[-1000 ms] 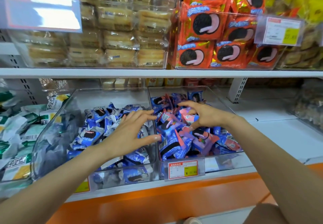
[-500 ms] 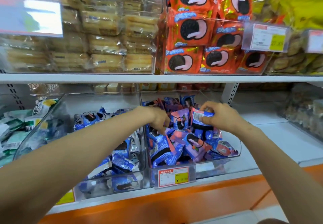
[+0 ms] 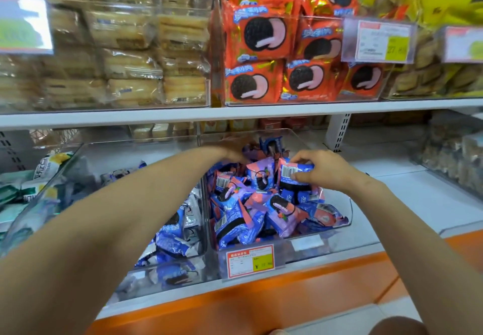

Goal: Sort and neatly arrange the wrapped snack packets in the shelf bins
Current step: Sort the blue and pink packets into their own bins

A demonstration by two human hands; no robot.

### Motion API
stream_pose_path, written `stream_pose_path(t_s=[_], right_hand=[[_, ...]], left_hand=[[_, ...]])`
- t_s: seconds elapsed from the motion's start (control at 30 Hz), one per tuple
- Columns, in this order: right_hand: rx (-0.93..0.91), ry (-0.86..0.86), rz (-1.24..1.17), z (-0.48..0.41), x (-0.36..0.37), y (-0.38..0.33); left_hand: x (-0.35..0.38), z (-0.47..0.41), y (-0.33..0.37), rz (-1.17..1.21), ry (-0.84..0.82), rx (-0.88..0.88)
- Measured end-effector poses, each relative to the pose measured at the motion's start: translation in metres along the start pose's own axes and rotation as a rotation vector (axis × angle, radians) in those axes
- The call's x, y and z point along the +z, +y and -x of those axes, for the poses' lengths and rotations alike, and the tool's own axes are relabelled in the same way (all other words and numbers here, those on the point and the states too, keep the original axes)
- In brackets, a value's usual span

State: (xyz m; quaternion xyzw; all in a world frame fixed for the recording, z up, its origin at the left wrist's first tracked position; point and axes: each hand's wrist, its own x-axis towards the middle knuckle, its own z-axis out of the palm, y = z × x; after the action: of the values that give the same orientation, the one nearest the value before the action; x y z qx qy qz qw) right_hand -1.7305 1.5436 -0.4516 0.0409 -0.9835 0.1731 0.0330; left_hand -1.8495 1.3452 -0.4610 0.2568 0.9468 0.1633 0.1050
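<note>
**Both hands in the blue-and-pink packet bin**

Reaching into the clear bin (image 3: 347, 219) on the lower shelf, the one carrying the red-and-yellow price tag (image 3: 250, 261) on its front wall. Right hand (image 3: 322, 169) curled around a blue packet (image 3: 294, 174) at the back of that bin, fingers on top and thumb below, barcode side up, held upright above the heap. Left hand (image 3: 232, 152) deep at the bin's rear left corner, blurred and partly behind the wall; cannot tell whether pinching or spread. Heaped below both hands: blue and pink packets (image 3: 264, 212) picturing a dark sandwich biscuit, lying at all angles. Just left of the bin, a second clear bin (image 3: 109, 149) with blue-and-white packets (image 3: 172, 243). Above the bin, on the upper shelf, orange packets (image 3: 258, 39) showing a black biscuit with pink cream, blue Chinese lettering too blurred to read. On the price tag only a "¥" sign legible; the digits blurred.
</note>
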Motion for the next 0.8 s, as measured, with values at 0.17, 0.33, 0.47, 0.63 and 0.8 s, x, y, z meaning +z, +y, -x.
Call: stream_pose_path(t_s=[0.17,0.33,0.47,0.63,0.8], right_hand=[[-0.009,0.022,-0.051,-0.001,0.004,-0.002],[0.028,0.034,-0.027,-0.007,0.006,0.001],[0.042,0.029,-0.013,-0.011,0.008,0.0],[0.038,0.028,-0.017,-0.007,0.008,-0.002],[0.036,0.002,0.037,-0.003,0.004,-0.003]], left_hand=[[0.0,0.003,-0.003,-0.081,0.125,0.042],[-0.023,0.029,-0.016,-0.424,0.153,-0.069],[-0.034,0.04,-0.009,-0.564,-0.047,-0.128],[-0.007,0.021,0.01,-0.168,-0.046,-0.094],[0.026,0.008,0.015,-0.262,0.045,0.0]])
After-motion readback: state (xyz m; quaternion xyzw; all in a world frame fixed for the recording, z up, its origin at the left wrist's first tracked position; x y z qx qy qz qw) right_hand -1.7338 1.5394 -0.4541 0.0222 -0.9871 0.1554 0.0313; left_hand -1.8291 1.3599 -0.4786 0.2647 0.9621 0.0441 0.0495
